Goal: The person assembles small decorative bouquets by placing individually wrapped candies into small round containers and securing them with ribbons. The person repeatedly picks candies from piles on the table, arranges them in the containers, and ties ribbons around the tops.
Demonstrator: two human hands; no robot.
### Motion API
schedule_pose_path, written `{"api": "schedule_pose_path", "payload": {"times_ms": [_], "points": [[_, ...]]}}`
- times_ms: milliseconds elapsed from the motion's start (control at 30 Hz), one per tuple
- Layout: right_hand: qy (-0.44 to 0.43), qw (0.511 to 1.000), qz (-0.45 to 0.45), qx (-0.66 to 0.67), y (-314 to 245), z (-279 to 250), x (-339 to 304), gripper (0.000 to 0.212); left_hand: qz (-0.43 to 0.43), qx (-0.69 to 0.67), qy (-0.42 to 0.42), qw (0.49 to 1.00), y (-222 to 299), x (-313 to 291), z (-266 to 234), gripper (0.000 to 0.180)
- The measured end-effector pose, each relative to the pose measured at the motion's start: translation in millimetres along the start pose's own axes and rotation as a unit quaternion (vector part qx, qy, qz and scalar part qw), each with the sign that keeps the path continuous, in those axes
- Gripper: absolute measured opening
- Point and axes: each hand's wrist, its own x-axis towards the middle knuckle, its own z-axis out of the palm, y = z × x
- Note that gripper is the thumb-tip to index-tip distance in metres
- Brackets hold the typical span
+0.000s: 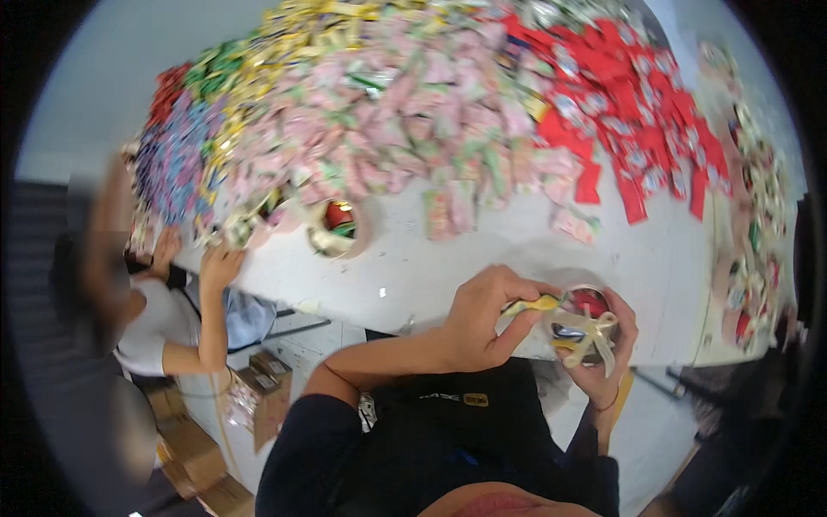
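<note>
Fisheye rim is bending and blurring everything toward the edges; the co-worker at far left is smeared, and their hands at the table edge are hard to read.

Right hand is wrapping around a small clear cup, fingers closed on its far side and underside; the palm is hiding most of the cup wall. The cup is sitting just at the near edge of the white table, mouth facing up toward the camera, long axis roughly vertical. Red and dark sachets are showing inside; exact count cannot be told.

Left hand is pinching a yellow sachet between thumb and fingers; the sachet is lying roughly horizontal, its free end pointing right at the cup rim.

A second open cup is resting further back, beside the heap of pink sachets and red sachets.
</note>
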Motion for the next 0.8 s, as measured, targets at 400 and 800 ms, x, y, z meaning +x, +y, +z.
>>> {"api": "schedule_pose_path", "payload": {"times_ms": [400, 800], "points": [[0.229, 0.972, 0.055, -0.004, 23.4, -45.0, 11.7, 0.071, 0.107, 0.442, 0.332, 0.827, 38.8, 8.3, -213.3, 0.052], [-0.016, 0.966, -0.216, -0.143, -33.1, 47.0, 86.3, 0.028, -0.058, 0.160, 0.294, 0.941, -61.9, -94.1, -124.8, 0.103]]}}
